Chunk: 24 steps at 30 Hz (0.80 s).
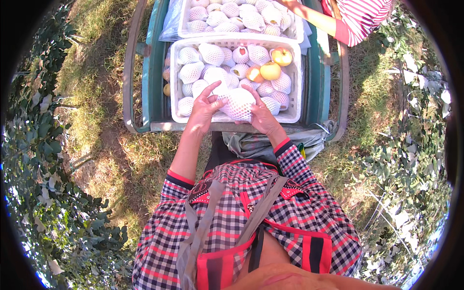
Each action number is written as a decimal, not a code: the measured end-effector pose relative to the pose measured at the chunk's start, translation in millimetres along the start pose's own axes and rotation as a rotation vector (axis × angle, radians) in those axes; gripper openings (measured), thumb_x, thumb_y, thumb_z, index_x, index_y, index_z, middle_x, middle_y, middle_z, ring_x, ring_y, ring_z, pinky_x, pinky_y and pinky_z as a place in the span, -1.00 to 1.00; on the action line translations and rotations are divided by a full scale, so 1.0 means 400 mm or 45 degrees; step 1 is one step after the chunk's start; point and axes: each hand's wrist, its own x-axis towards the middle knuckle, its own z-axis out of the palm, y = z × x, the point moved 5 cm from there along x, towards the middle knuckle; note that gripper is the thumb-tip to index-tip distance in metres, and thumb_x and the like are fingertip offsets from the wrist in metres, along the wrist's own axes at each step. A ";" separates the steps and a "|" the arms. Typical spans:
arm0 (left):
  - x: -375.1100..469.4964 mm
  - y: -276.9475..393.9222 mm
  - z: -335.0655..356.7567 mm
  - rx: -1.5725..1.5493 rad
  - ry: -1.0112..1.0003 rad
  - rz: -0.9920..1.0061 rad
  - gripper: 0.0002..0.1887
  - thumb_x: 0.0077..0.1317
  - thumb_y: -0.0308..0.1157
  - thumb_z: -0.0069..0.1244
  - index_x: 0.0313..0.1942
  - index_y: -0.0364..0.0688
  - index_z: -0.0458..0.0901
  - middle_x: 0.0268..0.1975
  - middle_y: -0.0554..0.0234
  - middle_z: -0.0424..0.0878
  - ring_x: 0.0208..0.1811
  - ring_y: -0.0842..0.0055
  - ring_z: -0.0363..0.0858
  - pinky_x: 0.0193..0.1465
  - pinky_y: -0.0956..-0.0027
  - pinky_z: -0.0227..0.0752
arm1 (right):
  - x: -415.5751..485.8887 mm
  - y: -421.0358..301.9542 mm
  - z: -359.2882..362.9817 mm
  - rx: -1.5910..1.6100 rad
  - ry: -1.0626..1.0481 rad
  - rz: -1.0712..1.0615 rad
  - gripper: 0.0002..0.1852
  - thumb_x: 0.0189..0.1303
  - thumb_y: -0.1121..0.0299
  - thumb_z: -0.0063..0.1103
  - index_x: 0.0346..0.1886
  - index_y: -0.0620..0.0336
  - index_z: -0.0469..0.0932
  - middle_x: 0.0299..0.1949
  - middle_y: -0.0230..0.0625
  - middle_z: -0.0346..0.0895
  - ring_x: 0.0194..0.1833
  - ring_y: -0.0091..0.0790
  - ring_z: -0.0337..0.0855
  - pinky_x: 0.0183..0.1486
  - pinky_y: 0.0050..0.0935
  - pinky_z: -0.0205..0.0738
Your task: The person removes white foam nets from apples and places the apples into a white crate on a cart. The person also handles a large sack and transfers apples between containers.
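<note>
Between my hands, over the near side of a white plastic crate, is a fruit in a white foam net sleeve. My right hand grips its right side, fingers curled round it. At its left side my left hand has thumb and index finger spread, the thumb at the net; whether it grips is unclear. Several netted fruits fill the crate. Bare yellow-orange apples lie on top at the right, and one netted fruit shows a reddish patch.
The crate rests in a green metal cart with side rails. Beyond it stands a second crate of netted fruit, where a co-worker's arm reaches in. Plastic sheeting lies at its left. Grey fabric hangs below the near rail. Leafy trees flank both sides.
</note>
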 end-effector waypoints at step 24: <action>0.092 0.089 0.055 0.999 -0.044 0.767 -0.25 0.36 -0.01 0.04 0.33 -0.43 0.26 0.24 -0.24 0.44 0.32 0.06 0.38 0.39 0.18 0.20 | 0.163 -0.155 0.074 -0.528 0.149 -0.398 -0.03 0.00 0.31 0.56 0.45 0.21 0.14 0.21 -0.16 0.38 0.25 -0.31 0.43 0.24 -0.32 0.45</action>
